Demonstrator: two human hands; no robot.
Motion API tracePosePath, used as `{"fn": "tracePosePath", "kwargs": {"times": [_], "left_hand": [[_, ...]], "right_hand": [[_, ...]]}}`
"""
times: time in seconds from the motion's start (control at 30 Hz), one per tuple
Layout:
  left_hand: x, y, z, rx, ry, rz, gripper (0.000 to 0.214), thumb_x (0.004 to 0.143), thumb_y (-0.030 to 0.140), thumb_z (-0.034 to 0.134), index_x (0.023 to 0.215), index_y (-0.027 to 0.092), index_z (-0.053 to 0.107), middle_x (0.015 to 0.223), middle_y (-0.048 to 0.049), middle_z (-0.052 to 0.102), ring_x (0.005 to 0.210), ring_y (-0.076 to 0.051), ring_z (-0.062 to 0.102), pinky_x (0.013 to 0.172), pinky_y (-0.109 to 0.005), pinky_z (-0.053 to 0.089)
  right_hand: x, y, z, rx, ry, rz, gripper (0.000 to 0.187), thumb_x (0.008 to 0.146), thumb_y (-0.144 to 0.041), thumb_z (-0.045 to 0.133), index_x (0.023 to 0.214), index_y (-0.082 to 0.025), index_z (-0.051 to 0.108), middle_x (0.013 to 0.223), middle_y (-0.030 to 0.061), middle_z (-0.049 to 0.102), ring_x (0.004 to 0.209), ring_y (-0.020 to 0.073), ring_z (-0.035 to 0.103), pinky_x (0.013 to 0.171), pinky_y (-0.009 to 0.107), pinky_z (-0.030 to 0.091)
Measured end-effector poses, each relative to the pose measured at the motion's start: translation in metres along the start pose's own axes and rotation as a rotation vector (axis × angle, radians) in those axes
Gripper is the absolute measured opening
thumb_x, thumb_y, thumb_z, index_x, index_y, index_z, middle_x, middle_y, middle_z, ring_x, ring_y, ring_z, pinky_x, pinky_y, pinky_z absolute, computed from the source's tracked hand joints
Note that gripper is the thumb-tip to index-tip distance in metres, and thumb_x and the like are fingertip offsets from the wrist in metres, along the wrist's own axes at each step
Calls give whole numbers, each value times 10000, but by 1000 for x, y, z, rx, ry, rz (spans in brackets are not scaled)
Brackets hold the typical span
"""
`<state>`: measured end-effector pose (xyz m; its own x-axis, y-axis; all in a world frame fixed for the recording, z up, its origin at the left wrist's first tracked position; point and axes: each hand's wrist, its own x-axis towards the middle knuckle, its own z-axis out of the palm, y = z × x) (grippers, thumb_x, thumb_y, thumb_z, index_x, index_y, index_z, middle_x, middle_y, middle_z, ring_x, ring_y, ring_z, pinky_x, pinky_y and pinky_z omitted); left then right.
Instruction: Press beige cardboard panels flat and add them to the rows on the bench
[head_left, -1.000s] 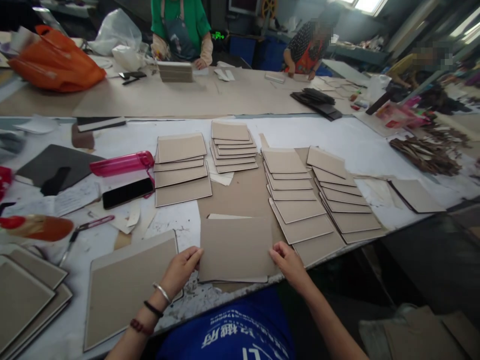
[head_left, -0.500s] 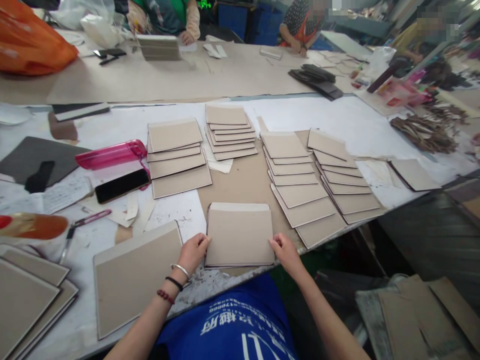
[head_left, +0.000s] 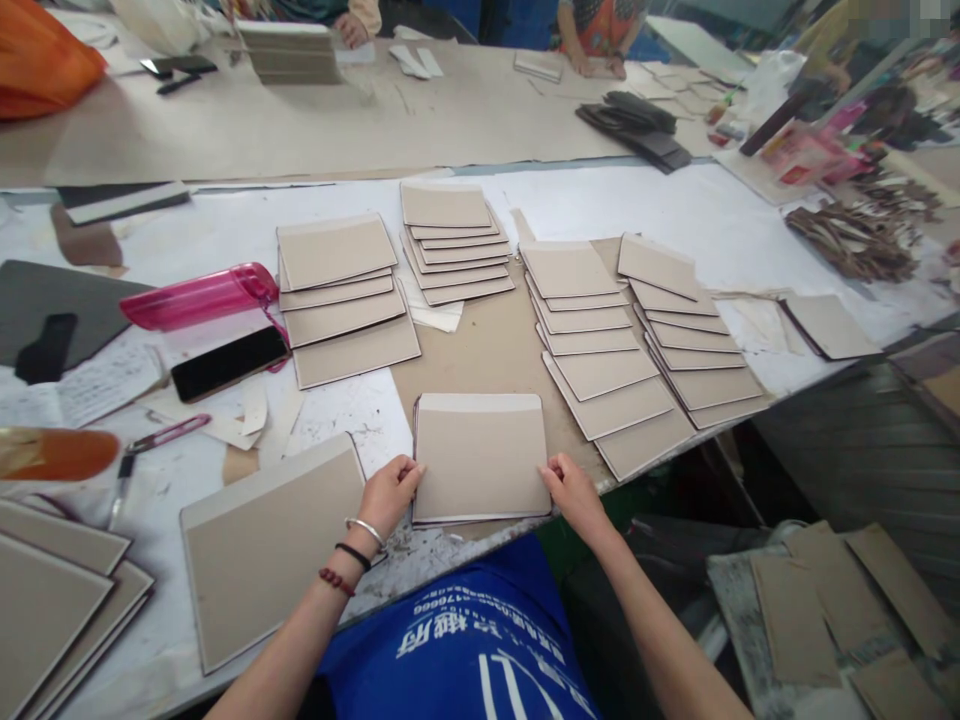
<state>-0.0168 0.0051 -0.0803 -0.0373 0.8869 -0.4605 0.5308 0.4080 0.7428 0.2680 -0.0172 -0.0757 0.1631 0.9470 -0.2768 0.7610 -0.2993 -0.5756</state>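
Note:
In front of me, at the table's near edge, lies a small stack of beige rectangular panels [head_left: 482,460] with dark edges and a paler strip along the top. My left hand [head_left: 391,493] pinches the stack's left edge between thumb and fingers. On the opposite edge, my right hand [head_left: 568,490] grips it the same way. A larger beige panel [head_left: 270,550] lies just left of my left hand. To the right of my right hand, overlapping rows of similar panels [head_left: 600,375] fan toward me.
More fanned panels [head_left: 349,340] lie further back. At left are a pink case [head_left: 199,297], a black phone [head_left: 229,362], a pink-handled cutter [head_left: 169,433] and an orange bottle [head_left: 56,455]. Dark pieces [head_left: 634,130] sit on the far table, where other people work.
Both hands keep their grip on the stack's sides, which looks nearly unmoved. The whole view has shifted slightly, with the far table now higher in the picture.

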Motion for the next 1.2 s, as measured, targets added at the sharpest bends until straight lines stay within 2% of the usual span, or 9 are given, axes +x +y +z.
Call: {"fn": "tracePosePath", "kwargs": {"times": [0.23,0.47,0.77,1.2], "left_hand": [[-1,1,0,32,11,-5,288,675,484,427,615,208,483,498,30,493,532,-155,485,547,-269,354],[0,4,-1,82,24,-23,267,679,454,443,606,202,492,501,21,512,543,-162,493,544,-271,342],[-1,8,-2,111,30,-27,241,684,425,456,596,204,493,498,25,513,551,-162,502,560,-272,349],[2,10,-5,135,-27,-26,284,660,485,441,591,212,480,490,20,525,538,-166,495,560,-278,351]], "right_hand": [[-1,-1,1,-60,-26,11,175,781,-366,403,677,-225,394,600,-13,475,593,165,463,580,263,307],[-2,-3,1,-205,-41,19,157,822,-314,429,704,-213,447,622,-1,506,587,159,466,549,253,262],[0,0,2,-195,-45,15,144,814,-308,452,709,-210,458,614,0,521,588,166,480,561,252,283],[-1,-8,-3,-174,-68,59,137,820,-266,466,698,-204,455,651,4,538,624,155,483,576,246,283]]}}
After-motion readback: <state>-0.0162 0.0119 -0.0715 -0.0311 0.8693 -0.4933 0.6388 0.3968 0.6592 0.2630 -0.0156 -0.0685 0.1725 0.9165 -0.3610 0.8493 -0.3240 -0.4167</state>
